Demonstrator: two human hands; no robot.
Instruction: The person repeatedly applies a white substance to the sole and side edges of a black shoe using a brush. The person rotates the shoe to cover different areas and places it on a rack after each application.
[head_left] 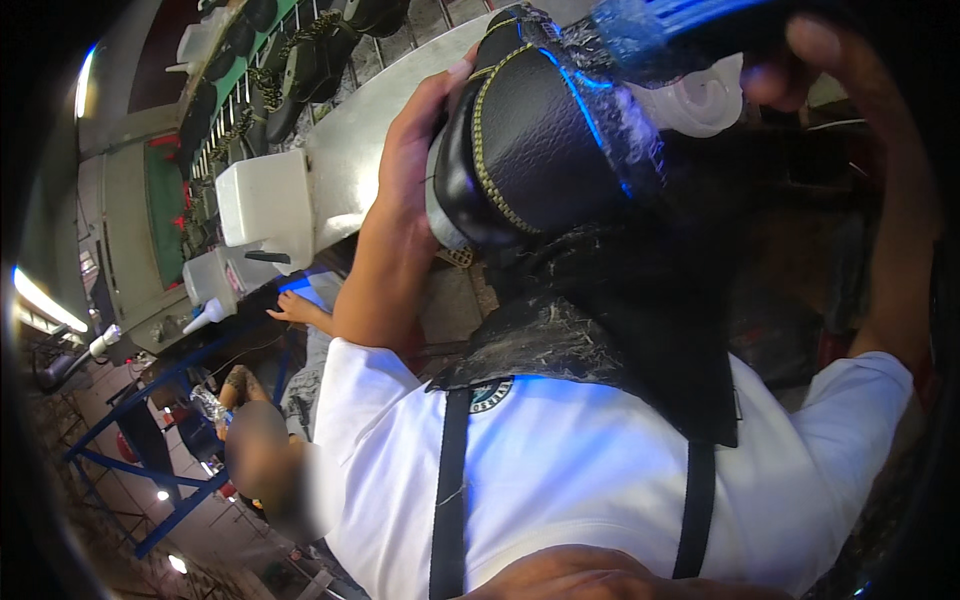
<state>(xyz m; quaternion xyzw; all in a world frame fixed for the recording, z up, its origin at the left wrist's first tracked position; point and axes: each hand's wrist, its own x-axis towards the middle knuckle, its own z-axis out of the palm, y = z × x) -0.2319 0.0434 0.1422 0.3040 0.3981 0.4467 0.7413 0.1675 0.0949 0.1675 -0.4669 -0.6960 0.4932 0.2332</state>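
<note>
A black leather shoe [550, 130] with yellow stitching is held up in front of my chest, its pale sole edge toward the left. My left hand [415, 145] is closed round that side of it. Bright blue light runs along a seam, and whitish strands cling to the right side. A dark, blue-lit object with bright stripes [690, 35] is against the far right part; its kind is unclear. At its right end my right hand [810, 60] has its fingers curled, and what they grip is lost in shadow. A translucent plastic cup [700, 100] appears just below the object.
A metal worktable [350, 130] curves behind the shoe, with a white plastic container [265, 200] at its left. More black shoes [320, 60] hang on a rack at the far left. A co-worker's hand [298, 308] and a blue metal frame [150, 400] show at left.
</note>
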